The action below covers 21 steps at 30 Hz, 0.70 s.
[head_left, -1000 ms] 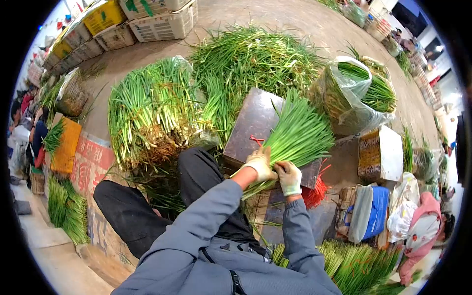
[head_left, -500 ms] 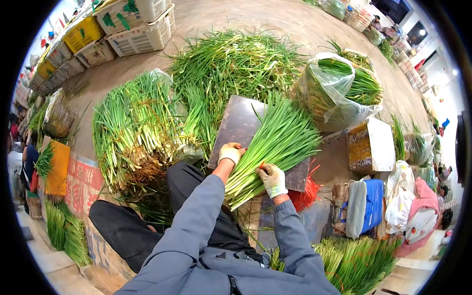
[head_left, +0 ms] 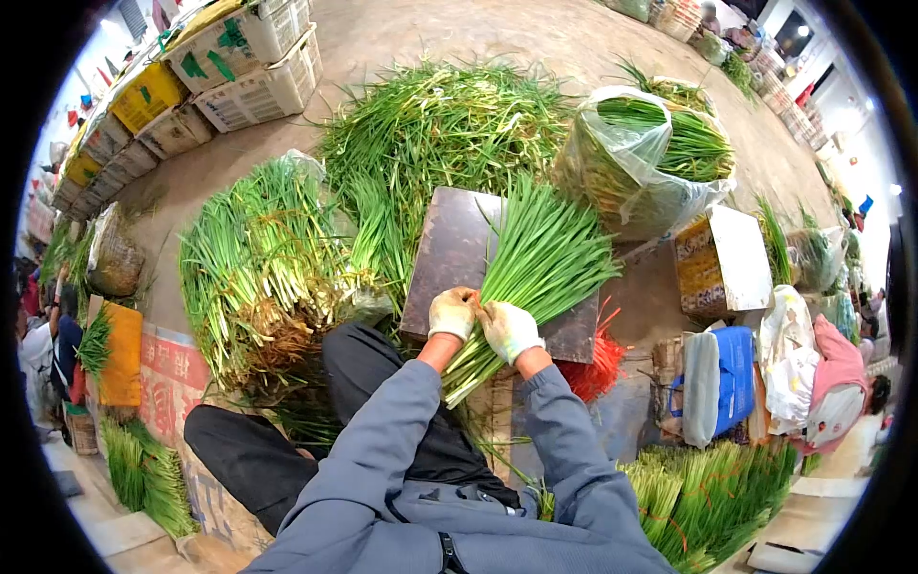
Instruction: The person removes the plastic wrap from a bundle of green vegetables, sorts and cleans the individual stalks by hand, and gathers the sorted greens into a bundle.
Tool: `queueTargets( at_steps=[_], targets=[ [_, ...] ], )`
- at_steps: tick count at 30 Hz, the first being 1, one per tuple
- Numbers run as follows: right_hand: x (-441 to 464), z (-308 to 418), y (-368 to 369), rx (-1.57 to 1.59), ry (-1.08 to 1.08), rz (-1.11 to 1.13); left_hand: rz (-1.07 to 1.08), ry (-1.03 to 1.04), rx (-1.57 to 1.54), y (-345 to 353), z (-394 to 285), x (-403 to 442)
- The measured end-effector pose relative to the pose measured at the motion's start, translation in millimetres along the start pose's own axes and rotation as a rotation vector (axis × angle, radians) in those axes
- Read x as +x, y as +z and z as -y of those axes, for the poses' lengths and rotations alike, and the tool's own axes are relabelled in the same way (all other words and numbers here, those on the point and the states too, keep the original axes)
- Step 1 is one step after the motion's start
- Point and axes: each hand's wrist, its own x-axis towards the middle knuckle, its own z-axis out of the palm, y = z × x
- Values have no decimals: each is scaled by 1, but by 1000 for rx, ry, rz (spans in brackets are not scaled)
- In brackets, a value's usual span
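A bundle of garlic chives (head_left: 547,251) lies slantwise across a dark board (head_left: 457,234), its pale stem ends toward my lap. My left hand (head_left: 453,314), in a whitish glove with bare fingertips, is closed at the bundle's left side, above the stems. Against it, my gloved right hand (head_left: 510,331) is closed over the stems, fingertips meeting the left ones. Both pinch a thin red tie strip, now mostly hidden by the fingers. A heap of red tie strips (head_left: 595,368) lies at the board's right edge.
Loose chives (head_left: 445,124) are piled beyond the board, with a rooted stack (head_left: 253,258) at left. A plastic bag of chives (head_left: 622,163) stands behind right. Finished-looking bundles (head_left: 717,497) lie near my right side. A blue bag (head_left: 732,378), a box (head_left: 722,258) and crates (head_left: 253,81) stand around.
My hands have come together over the bundle; the right moved left and slightly up to meet the left. The red strip ends that showed at the fingertips are now mostly covered.
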Motion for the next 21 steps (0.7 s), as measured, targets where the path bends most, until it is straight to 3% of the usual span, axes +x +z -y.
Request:
queueTargets(
  at_steps=[9, 21],
  targets=[
    [23, -9, -1, -77, 32, 288, 67, -38, -182, 0, 10, 2],
    [23, -6, 1, -76, 82, 269, 100, -77, -320, -1, 16, 6]
  ],
)
